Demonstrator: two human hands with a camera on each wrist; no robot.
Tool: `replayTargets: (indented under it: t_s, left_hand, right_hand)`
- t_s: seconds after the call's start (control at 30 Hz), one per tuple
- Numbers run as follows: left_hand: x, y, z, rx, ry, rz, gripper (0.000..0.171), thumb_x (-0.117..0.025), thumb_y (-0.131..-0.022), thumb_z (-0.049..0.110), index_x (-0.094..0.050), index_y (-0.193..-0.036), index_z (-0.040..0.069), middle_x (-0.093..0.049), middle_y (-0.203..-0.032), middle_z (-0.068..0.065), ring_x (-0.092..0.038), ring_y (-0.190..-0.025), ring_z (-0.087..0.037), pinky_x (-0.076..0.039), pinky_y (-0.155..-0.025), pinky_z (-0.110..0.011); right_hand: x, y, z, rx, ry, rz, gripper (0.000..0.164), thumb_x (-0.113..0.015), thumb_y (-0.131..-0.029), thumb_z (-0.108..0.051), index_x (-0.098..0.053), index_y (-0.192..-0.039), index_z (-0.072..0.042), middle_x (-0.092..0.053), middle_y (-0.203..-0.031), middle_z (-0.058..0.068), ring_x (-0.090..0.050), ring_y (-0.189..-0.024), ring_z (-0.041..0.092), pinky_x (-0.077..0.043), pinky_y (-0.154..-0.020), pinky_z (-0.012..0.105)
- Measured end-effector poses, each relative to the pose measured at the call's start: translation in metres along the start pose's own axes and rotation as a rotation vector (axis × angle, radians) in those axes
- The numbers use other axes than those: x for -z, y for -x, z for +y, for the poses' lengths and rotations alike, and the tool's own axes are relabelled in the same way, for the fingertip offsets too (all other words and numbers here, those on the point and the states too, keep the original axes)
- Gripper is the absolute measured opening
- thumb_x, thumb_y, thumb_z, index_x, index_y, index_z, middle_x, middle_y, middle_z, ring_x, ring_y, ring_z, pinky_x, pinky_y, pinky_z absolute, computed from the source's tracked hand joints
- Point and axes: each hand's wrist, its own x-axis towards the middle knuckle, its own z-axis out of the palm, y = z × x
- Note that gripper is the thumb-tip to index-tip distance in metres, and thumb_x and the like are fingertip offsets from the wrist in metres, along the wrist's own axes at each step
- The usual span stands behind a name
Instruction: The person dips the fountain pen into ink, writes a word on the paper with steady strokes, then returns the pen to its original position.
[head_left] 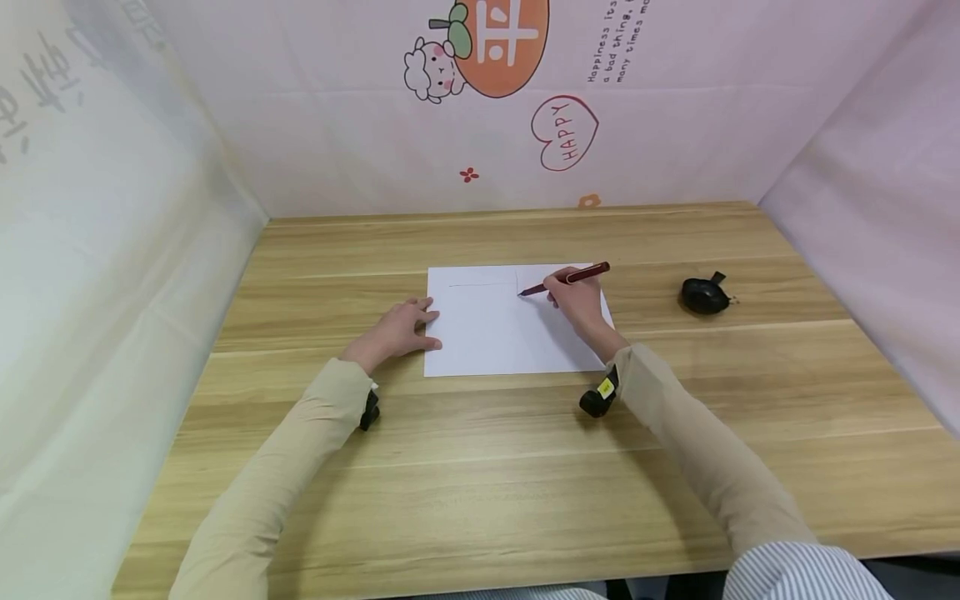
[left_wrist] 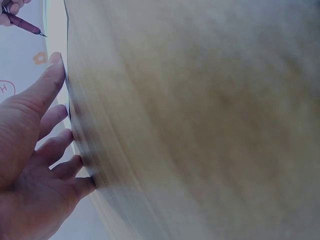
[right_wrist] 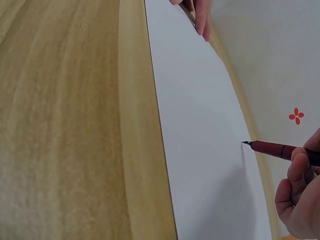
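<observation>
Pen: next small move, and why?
Probably pull the pen slightly toward the person, extending the short line: its tip sits at that line's near end, the right hand grips it, and the left hand rests at the left edge of the paper.

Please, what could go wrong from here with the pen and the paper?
The paper might turn or slip, because the left hand touches it only along the left edge.
The right hand guides the pen freehand, so the next stroke could perhaps run crooked.
</observation>
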Motion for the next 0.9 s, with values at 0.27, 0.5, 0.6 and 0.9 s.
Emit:
replayTargets:
  t_s: [0.27,0.5,0.6,0.9]
  left_hand:
    - [-0.001,0.0,0.0,0.002,0.004,-0.004,0.063,-0.065,-0.087,0.033,-0.041,-0.14,0.007,-0.02,-0.157,-0.012,-0.014,-0.144,-0.038,-0.017,-0.115,-0.056]
    - [0.001,0.0,0.001,-0.017,-0.013,-0.002,0.063,-0.065,-0.087,0.032,-0.042,-0.14,0.006,-0.023,-0.156,-0.014,-0.017,-0.144,-0.038,-0.019,-0.116,-0.054]
    - [0.001,-0.001,0.001,-0.015,-0.013,-0.006,0.063,-0.065,-0.087,0.032,-0.041,-0.14,0.006,-0.022,-0.156,-0.014,-0.016,-0.144,-0.038,-0.019,-0.116,-0.054]
    - [0.0,-0.001,0.001,-0.009,-0.005,-0.008,0.064,-0.065,-0.087,0.033,-0.041,-0.14,0.006,-0.022,-0.156,-0.013,-0.015,-0.144,-0.038,-0.018,-0.115,-0.056]
  right_hand:
    - [0.001,0.004,0.003,0.015,-0.009,-0.005,0.015,-0.058,-0.083,-0.016,-0.063,-0.091,-0.004,-0.055,-0.056,-0.007,-0.05,-0.051,0.005,-0.037,-0.048,0.017]
    - [0.002,0.009,0.003,-0.004,-0.013,-0.029,0.016,-0.058,-0.085,-0.017,-0.062,-0.095,-0.005,-0.056,-0.061,-0.006,-0.051,-0.055,0.008,-0.039,-0.051,0.018]
    - [0.003,0.012,0.003,-0.011,-0.006,-0.04,0.017,-0.058,-0.086,-0.018,-0.061,-0.096,-0.005,-0.056,-0.063,-0.005,-0.051,-0.056,0.008,-0.039,-0.051,0.018]
    - [0.004,0.015,0.004,-0.013,-0.011,-0.046,0.016,-0.058,-0.083,-0.016,-0.062,-0.094,-0.004,-0.055,-0.059,-0.006,-0.051,-0.054,0.006,-0.038,-0.05,0.017]
